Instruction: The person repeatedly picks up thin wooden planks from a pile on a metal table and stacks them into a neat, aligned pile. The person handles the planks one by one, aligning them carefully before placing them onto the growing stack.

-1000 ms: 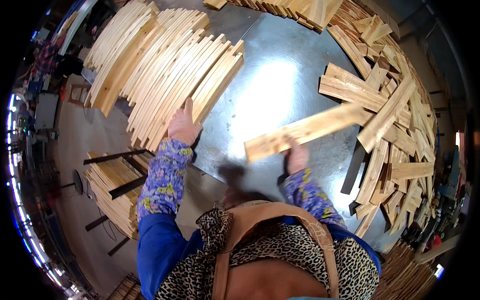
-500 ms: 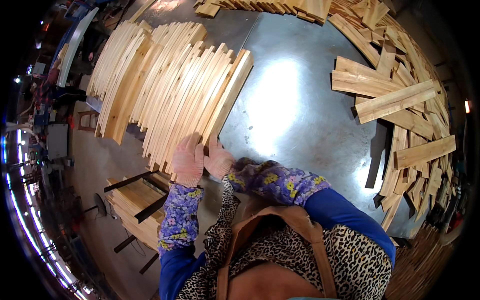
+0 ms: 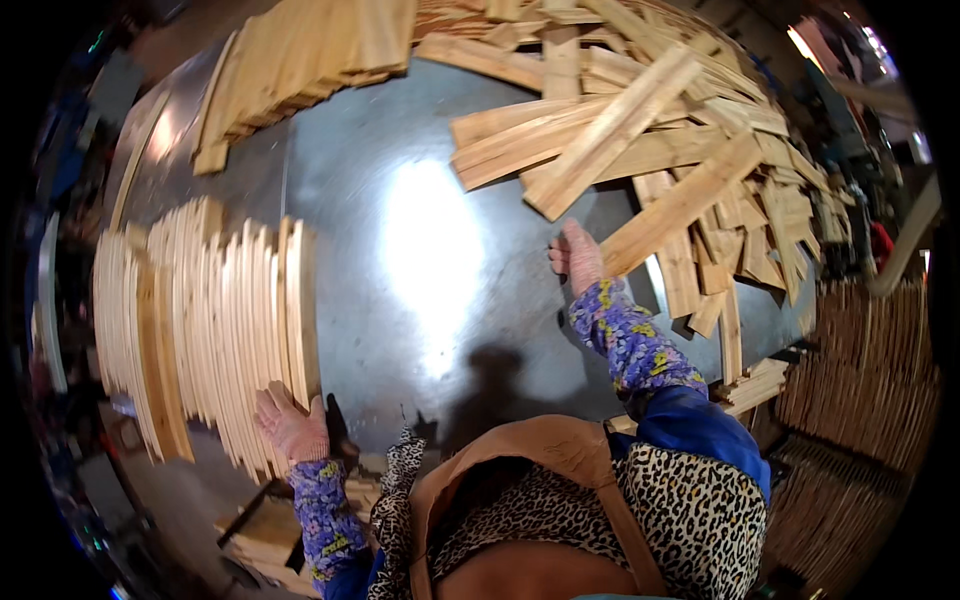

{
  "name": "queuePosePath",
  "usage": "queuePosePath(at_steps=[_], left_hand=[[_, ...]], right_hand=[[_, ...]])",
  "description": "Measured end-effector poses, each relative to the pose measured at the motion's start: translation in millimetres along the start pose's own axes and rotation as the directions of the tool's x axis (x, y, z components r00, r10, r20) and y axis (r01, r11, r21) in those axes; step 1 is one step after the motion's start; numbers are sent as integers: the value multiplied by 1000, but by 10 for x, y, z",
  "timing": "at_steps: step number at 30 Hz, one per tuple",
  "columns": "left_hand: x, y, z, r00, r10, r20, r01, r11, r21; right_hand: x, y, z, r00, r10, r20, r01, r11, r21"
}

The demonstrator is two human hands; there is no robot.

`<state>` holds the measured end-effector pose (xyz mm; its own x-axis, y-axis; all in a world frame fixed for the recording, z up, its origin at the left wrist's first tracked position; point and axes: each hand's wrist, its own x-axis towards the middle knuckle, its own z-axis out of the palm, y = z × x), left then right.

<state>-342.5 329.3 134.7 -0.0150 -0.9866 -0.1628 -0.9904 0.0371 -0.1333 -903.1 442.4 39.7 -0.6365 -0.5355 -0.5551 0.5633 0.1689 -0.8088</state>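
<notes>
My left hand [image 3: 290, 425] wears a pale pink glove and lies with fingers spread against the near ends of a row of wooden boards [image 3: 230, 320]. These boards stand on edge, packed side by side, at the left of the metal table [image 3: 370, 330]. My right hand [image 3: 577, 258], gloved the same way, is over the table beside a loose pile of boards. Its fingers are loosely bent and apart, with nothing seen in them. Closest to it are a slanting board [image 3: 685, 205] on its right and another board [image 3: 615, 130] just beyond.
More boards [image 3: 310, 65] stand in a leaning row at the far left of the table. The heaped pile [image 3: 740, 210] spreads along the right side. Stacked wood [image 3: 850, 380] stands on the right past the table edge, and further boards [image 3: 265, 545] sit low at the left.
My view has turned to the right. My right hand has left the row of boards and reached across to the loose pile. The left hand stays at the row's near ends.
</notes>
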Motion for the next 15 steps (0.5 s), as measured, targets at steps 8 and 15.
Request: queuePosePath(at_steps=[8,15], left_hand=[[1369,3423,-292,710,589,-387,-695,675,-248],[1885,5443,-879,612,790,-15,-772,594,-228]], right_hand=[[741,-370,154,967,-199,-161,247,887,390],[1216,-434,10,929,-337,-150,365,897,249]])
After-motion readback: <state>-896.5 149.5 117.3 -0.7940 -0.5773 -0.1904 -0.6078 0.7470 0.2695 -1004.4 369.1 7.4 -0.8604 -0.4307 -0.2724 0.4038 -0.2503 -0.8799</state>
